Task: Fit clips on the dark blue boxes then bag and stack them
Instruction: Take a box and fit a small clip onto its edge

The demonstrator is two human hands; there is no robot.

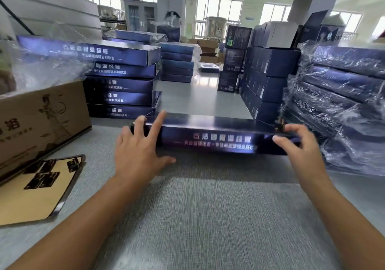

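A long, flat dark blue box [208,132] of glossy printed card lies on the grey ribbed mat [208,207] covering the surface, its long axis running left to right across the view, the lettered side wall facing the person. The left hand [137,148] rests at its left end with fingers spread and straight, a wide grip that holds nothing. The right hand [298,140] is at the right end, fingers curled beside a small dark clip [280,126]; blur hides whether that grip pinches it. Behind on the left stands a stack of matching boxes [120,80]. On the right, boxes wrapped in crinkled clear plastic [341,94] are piled. At the left sit a brown corrugated carton [41,119] and a tan card sheet [35,194] carrying several dark clips [42,180].
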